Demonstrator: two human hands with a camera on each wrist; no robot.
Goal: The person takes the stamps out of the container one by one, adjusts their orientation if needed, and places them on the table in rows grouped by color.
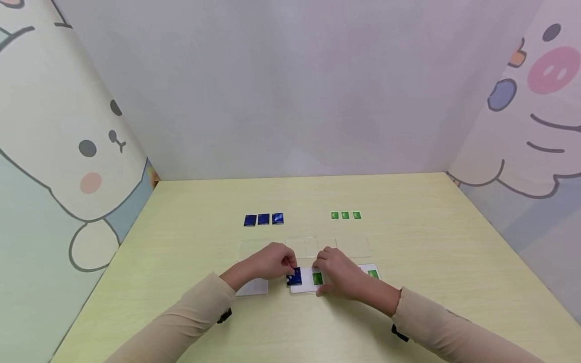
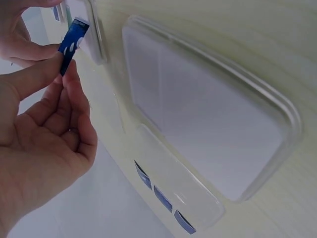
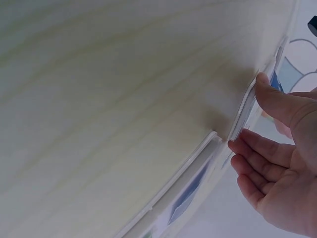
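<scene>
My left hand [image 1: 274, 260] pinches a small dark-blue packet [image 1: 294, 277] between thumb and fingertips over the left end of the middle white-bottomed clear case [image 1: 305, 288]. Light spots show on the packet [image 2: 73, 42] in the left wrist view. A green square [image 1: 317, 279] lies in the same case, to the packet's right. My right hand [image 1: 342, 275] grips that case, thumb at its near edge and fingers at the far edge. In the right wrist view, the right hand [image 3: 282, 163] has its thumb and fingertips at the case's rim [image 3: 242, 111].
To the left stands another white-bottomed case [image 1: 253, 288]. A right case [image 1: 375, 267], partly hidden by my hand, holds a green square and a blue packet [image 3: 188, 196]. Clear lids [image 1: 356, 246] lie behind. Farther back are three blue packets [image 1: 264, 219] and three green squares [image 1: 345, 215].
</scene>
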